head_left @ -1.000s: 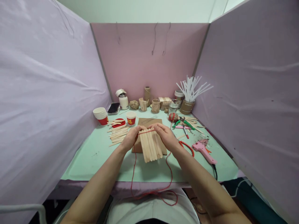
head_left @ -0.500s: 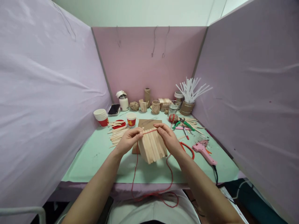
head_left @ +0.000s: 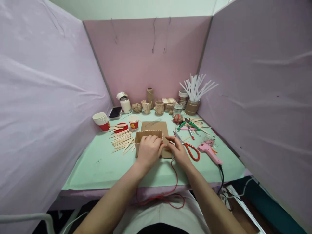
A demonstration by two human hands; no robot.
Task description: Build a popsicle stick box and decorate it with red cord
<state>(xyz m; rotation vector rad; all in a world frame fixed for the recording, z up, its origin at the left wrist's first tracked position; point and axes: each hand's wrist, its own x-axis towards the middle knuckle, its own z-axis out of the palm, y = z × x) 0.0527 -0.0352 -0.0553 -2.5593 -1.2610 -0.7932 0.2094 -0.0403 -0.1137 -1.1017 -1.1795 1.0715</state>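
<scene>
A box covered with wooden sticks (head_left: 149, 133) stands upright on a brown cardboard sheet (head_left: 156, 125), its open top facing up. My left hand (head_left: 149, 149) reaches over the near side of the box and grips its right part, hiding much of the front. Just right of the box is my right hand (head_left: 176, 149), fingers bent close to the box's corner; what they pinch, if anything, is too small to tell. Red yarn (head_left: 175, 177) hangs from beside my right hand over the table edge to the lap.
Red-handled scissors (head_left: 192, 152), a pink glue gun (head_left: 211, 153) and green pliers (head_left: 193, 125) lie right. Loose sticks (head_left: 120, 140) and paper cups (head_left: 101, 122) are left. Jars, twine and a pot of white sticks (head_left: 192, 107) line the back.
The box has turned from its stick-covered side to open side up and rests lower on the cardboard. My left hand moved right, over it; my right hand came off its edge. The scissors show more fully.
</scene>
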